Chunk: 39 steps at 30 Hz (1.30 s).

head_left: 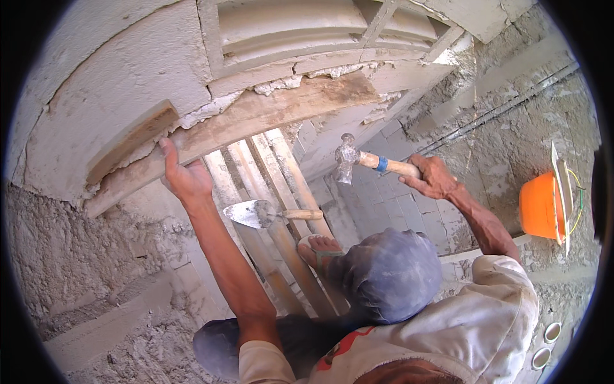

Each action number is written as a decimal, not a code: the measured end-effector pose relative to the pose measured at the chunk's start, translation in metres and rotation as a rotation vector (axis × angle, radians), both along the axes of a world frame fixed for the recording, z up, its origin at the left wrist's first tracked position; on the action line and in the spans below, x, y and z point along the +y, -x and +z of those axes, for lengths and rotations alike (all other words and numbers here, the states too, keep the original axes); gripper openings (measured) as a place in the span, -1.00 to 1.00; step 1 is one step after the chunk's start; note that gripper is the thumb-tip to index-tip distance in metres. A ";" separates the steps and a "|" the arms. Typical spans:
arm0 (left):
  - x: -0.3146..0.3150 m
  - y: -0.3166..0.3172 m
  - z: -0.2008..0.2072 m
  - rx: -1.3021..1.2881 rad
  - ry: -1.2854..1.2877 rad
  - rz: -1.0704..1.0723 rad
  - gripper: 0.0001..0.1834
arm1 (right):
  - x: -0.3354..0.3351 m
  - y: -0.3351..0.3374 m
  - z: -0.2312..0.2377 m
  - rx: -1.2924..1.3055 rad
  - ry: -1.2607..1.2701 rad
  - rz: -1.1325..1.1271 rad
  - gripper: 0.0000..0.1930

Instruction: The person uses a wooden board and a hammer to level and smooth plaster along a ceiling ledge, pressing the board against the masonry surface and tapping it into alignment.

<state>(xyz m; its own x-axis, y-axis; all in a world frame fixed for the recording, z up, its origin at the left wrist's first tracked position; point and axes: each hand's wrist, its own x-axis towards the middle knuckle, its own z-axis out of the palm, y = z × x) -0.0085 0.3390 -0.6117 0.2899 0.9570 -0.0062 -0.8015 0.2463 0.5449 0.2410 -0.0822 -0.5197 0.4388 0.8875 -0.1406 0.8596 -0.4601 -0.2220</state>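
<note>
Left of centre, the left hand [187, 178], half-curled, grips the plank [256, 123]; right of centre, the right hand [436, 178] clenches the hammer [371, 161]. Light, well-braced taps should work best.

Building site, unfinished masonry in progress.
Rough, patchy wall [70, 246] at left, bare grey blocks [412, 214] lower down, plaster slab [121, 77] with cracks and open joints; ragged wet-looking mortar [278, 85] squeezed along a wooden board [275, 118] under a slatted opening [294, 20]. Loose planks [291, 168] make a makeshift platform, mortar-smeared trowel [252, 214] lying on them. Hammer [347, 158] in use range, orange bucket [537, 205] at right. Dust and cement smears on most surfaces.
</note>
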 end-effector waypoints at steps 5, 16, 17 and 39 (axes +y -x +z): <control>0.003 -0.001 -0.003 0.018 -0.011 -0.003 -0.49 | 0.011 -0.024 0.063 -0.251 0.169 0.161 -0.57; 0.000 -0.002 0.006 0.025 -0.045 0.022 -0.48 | 0.019 -0.034 0.092 -0.174 -0.013 0.217 -0.67; 0.000 -0.002 0.007 0.035 -0.042 0.042 -0.47 | 0.019 -0.033 0.085 -0.111 -0.095 0.192 -0.69; 0.006 -0.001 0.005 0.011 -0.028 0.020 -0.49 | 0.076 -0.090 0.112 -0.740 0.057 0.606 -0.83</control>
